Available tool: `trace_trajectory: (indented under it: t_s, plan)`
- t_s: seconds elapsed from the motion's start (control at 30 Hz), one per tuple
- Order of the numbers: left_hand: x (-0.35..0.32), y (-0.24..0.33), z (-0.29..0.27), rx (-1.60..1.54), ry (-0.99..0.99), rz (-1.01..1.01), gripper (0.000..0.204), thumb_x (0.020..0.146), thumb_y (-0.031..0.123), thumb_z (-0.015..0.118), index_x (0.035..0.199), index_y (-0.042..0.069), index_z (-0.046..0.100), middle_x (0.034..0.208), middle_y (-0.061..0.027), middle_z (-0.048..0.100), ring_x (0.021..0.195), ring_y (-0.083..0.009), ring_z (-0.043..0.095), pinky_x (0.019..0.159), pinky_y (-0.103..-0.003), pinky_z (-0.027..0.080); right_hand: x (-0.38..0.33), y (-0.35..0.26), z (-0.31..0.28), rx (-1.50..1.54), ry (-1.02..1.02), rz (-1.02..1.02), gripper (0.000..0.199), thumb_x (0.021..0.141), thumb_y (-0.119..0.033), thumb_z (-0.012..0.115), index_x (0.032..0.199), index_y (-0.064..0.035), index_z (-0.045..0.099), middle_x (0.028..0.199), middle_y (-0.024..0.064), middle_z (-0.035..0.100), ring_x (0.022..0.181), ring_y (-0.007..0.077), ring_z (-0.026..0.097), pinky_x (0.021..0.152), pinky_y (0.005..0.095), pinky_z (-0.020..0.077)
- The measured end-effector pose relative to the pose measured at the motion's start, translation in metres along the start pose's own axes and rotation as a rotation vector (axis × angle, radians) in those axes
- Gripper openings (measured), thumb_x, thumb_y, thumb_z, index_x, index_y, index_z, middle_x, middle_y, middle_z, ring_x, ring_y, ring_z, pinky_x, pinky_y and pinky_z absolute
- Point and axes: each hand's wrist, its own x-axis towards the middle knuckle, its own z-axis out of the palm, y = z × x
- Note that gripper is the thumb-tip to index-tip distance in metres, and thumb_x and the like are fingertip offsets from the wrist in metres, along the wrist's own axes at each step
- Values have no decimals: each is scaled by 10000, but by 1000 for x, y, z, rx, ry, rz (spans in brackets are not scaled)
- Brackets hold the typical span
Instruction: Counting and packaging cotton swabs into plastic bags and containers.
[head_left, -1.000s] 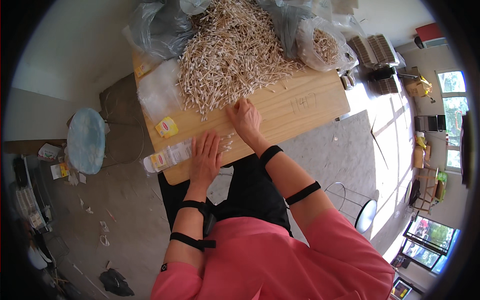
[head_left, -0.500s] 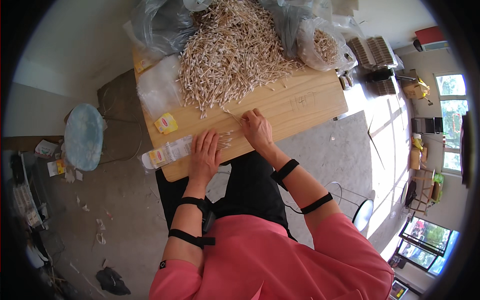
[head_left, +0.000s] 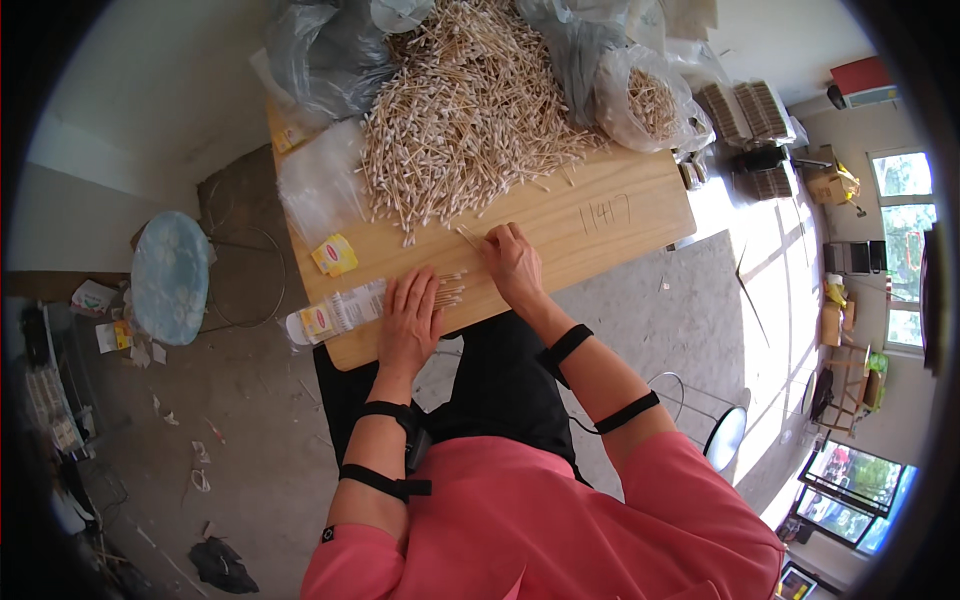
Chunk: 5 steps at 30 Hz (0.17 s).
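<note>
My left hand (head_left: 408, 306) lies flat with fingers stretched over a clear plastic bag (head_left: 355, 304) at the near edge of the board. Cotton swabs (head_left: 450, 288) stick out of the bag's right end from under that hand. A yellow label card (head_left: 315, 322) shows at the bag's left end. My right hand (head_left: 513, 262) is closed in a pinch on one or two loose cotton swabs (head_left: 468, 236), just right of the bag and above the board. The fingertips are partly hidden. Beyond both hands lies a large heap of cotton swabs (head_left: 470, 120).
The wooden board (head_left: 570, 235) carries a stack of clear bags (head_left: 322, 180) and yellow label cards (head_left: 335, 256) at its left. Grey plastic bags (head_left: 335, 65) flank the heap. A clear bag of swabs (head_left: 652, 105) sits at the far right. A blue round stool (head_left: 170, 277) stands left.
My right hand has stayed almost in place, still pinching swabs, which have shifted slightly. My left hand remains over the bag. The whole view has moved slightly.
</note>
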Motion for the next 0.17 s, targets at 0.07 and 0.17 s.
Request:
trace_trajectory:
  t_s: [0.07,0.17]
  plan:
    - [0,0,0,9,-23,0,572,888,211,607,1415,46,458,1509,-68,401,1426,-255,324,1214,-467,224,-4,1,0,27,14,32,156,889,-213,639,921,-63,618,976,118,612,863,369,638,729,463,511]
    - [0,0,0,-1,-28,-10,619,886,214,621,1450,55,419,1520,-67,386,1435,-253,312,1218,-469,219,-7,3,6,-7,-98,-106,209,875,-233,673,987,-68,608,1003,134,611,882,355,644,750,455,523]
